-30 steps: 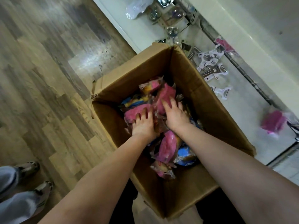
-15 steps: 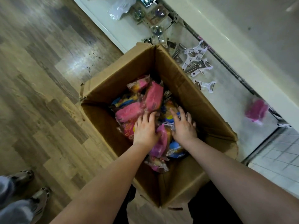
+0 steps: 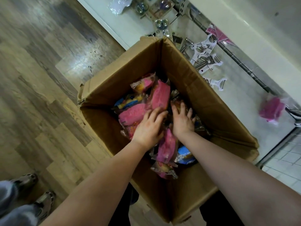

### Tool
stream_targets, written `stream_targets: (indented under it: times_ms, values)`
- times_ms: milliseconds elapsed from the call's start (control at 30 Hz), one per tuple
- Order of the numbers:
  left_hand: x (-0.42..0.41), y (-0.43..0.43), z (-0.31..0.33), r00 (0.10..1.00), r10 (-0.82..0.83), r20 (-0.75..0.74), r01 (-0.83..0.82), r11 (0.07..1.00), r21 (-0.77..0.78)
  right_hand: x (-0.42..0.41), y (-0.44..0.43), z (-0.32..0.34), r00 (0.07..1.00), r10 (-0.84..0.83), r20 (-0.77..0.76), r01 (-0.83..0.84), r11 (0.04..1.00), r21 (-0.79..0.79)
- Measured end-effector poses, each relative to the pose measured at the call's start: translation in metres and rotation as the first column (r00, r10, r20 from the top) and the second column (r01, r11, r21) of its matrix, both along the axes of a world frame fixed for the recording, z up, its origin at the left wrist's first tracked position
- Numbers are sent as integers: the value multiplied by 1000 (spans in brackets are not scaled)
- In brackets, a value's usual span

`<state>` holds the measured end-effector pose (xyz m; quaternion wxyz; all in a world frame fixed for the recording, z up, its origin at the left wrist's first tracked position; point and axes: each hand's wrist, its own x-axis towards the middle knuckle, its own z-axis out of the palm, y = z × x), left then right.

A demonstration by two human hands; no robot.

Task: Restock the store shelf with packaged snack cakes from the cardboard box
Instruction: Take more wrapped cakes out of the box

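An open cardboard box stands on the floor below me, holding several wrapped snack cakes in pink and blue packets. Both my hands are down inside it. My left hand lies flat on the pink packets with its fingers spread and straight. My right hand presses on the packets near the box's right wall, fingers spread; what is under its palm is hidden. Neither hand visibly grips a packet.
A white low shelf runs along the right behind the box, carrying white peelers, packaged scissors and one pink snack packet. Another person's feet stand at the lower left on the wood floor.
My right hand slid from the pink packet in the middle toward the box's right wall. My left hand shifted slightly right over the pink packets.
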<state>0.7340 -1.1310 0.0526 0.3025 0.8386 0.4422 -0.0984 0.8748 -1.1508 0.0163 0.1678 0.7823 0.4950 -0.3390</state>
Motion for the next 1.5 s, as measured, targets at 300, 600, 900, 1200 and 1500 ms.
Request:
stream_targets:
  times_ms: [300, 600, 900, 1200, 1500]
  values:
    - [13, -3, -15, 988, -108, -108, 105, 994, -34, 27, -7, -10, 998, -68, -18, 67, 996, -56]
    - [19, -29, 23, 995, 10, -103, -19, 996, -85, 30, -46, 41, 996, -76, 37, 77, 997, -12]
    - [36, -73, 50, 984, 23, -174, -63, 973, -223, 43, -38, 111, 989, 141, -49, -113, 924, 365]
    - [52, -96, 48, 972, 59, -226, -155, 887, -434, 70, -6, 153, 946, 293, -140, -177, 826, 536]
    - [105, -103, 9, 959, 155, -239, -252, 852, -458, 89, -4, 133, 926, 357, -123, -213, 762, 611]
